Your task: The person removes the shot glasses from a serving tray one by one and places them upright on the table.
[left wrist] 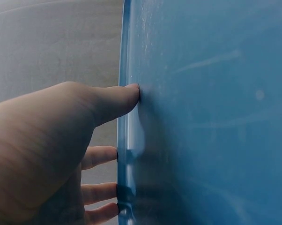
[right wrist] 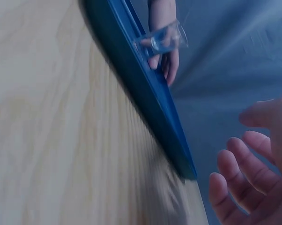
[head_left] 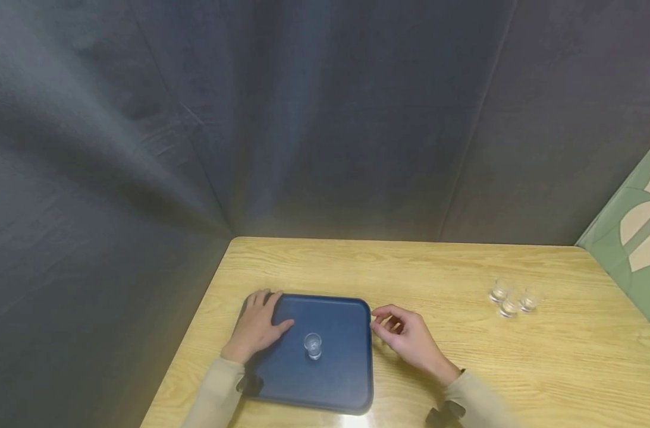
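Observation:
A blue rectangular tray [head_left: 341, 368] lies on the wooden table, with one small clear shot glass [head_left: 313, 346] upright near its middle. My left hand [head_left: 256, 329] is at the tray's far left part. In the left wrist view its thumb [left wrist: 115, 101] reaches over the rim, while several fingertips meet the rim's outer side. Just off the tray's right edge is my right hand [head_left: 407, 339], its fingers loosely bent and holding nothing. The right wrist view shows a gap between that hand [right wrist: 253, 164] and the tray [right wrist: 131, 79].
Three more clear shot glasses [head_left: 509, 305] stand close together on the right side of the wooden table [head_left: 437, 267]. Dark curtains [head_left: 346, 148] hang behind the table and along its left. A green and beige leaf-patterned surface [head_left: 643, 238] borders the right.

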{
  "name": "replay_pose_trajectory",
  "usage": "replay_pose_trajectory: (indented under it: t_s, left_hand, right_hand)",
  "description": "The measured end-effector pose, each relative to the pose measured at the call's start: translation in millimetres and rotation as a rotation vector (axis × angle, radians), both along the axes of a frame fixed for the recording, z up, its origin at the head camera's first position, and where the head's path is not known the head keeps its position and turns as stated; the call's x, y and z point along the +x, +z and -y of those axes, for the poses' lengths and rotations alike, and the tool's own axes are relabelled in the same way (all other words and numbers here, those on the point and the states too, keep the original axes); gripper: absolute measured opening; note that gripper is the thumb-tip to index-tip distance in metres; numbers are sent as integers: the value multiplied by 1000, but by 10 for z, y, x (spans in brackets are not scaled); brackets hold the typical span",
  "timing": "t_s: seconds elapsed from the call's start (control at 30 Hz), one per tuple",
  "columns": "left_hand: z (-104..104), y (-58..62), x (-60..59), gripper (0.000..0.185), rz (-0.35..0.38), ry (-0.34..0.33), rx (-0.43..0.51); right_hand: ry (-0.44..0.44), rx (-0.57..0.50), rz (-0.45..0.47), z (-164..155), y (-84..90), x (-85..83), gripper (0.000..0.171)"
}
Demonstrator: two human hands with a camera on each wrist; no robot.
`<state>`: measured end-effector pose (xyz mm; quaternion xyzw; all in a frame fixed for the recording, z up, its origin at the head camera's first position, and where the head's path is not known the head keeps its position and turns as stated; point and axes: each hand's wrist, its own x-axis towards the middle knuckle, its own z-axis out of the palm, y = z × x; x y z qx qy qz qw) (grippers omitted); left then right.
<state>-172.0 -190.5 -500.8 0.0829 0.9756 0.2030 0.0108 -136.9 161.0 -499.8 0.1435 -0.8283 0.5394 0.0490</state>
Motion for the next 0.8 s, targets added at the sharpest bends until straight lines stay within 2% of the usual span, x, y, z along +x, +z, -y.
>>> replay_pose_trajectory:
  t_s: [0.27,0.47,0.57,0.8]
  left_hand:
    - [1,-17,-12,75,-11,-3,-5]
    - [-1,-18,-14,76,-17,-2,-8]
    - [2,-19,-14,76,-17,-2,-5]
    - [9,-36,-20,75,-12,-3,-11]
  right_hand:
    - [104,-3,-32,241,4,26,19]
    - [168,-17,6,358,13,28,21]
    - [187,-24,18,408,8,30,22]
    - [207,-16,-19,520,-12,11,22]
